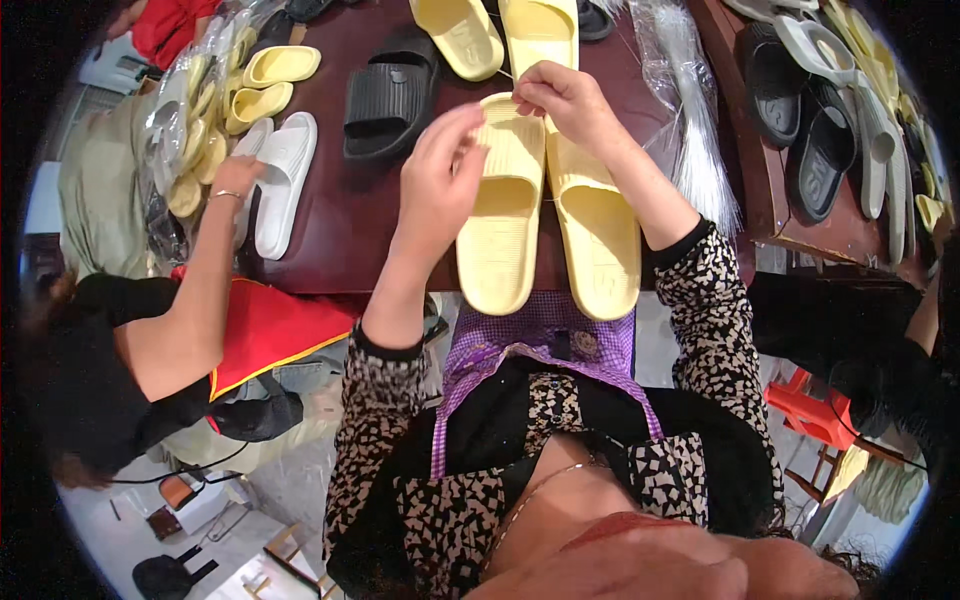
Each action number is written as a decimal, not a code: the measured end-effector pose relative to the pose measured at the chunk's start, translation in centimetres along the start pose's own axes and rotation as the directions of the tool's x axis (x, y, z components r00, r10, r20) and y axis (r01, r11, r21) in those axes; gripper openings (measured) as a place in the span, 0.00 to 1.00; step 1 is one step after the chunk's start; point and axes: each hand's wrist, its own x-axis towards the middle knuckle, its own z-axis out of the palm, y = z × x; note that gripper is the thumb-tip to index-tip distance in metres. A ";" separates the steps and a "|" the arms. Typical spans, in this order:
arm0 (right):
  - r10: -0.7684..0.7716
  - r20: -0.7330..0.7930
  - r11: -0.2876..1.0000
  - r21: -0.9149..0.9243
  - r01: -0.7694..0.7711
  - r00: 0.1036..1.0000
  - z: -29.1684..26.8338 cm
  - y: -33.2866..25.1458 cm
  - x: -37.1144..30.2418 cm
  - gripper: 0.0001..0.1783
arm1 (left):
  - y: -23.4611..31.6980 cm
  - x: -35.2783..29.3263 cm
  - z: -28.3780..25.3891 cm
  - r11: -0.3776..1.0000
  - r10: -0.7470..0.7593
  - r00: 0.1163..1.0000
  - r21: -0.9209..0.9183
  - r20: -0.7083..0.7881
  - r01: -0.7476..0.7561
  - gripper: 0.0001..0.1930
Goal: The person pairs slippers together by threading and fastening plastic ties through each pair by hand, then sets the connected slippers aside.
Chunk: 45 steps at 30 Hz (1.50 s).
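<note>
A pair of pale yellow slide sandals, the left slide (500,245) and the right slide (600,235), lies in front of me, their near ends jutting past the table edge. My right hand (565,100) is closed in a pinch above their far end; what sits between its fingertips is too small to make out. A thin pale line shows just beside those fingertips. My left hand (440,165) is beside the left slide's ribbed strap, slightly blurred, its thumb apart from the fingers and nothing visible in it.
Beyond lie another yellow pair (460,40) and a black slide (390,105). A bundle of thin white strands (695,130) in clear plastic is at right. Co-workers flank me; one's hand (240,175) touches white slides (285,190). More black slides (820,150) cover the right table.
</note>
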 end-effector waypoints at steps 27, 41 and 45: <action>-0.022 -0.172 0.953 -0.302 -0.031 0.985 -1.5 -3.4 -2.2 0.05 | -4.4 6.6 5.6 0.414 -0.412 0.850 -0.764 0.327 0.494 0.02; -0.062 -0.195 0.923 -0.385 -0.018 0.979 -1.0 -3.0 -2.4 0.06 | -4.3 6.2 5.9 0.460 -0.416 0.878 -0.778 0.237 0.428 0.02; -0.086 -0.211 0.923 -0.385 -0.001 0.974 -1.0 -2.5 -2.4 0.06 | -4.3 6.0 5.9 0.472 -0.409 0.876 -0.763 0.255 0.442 0.03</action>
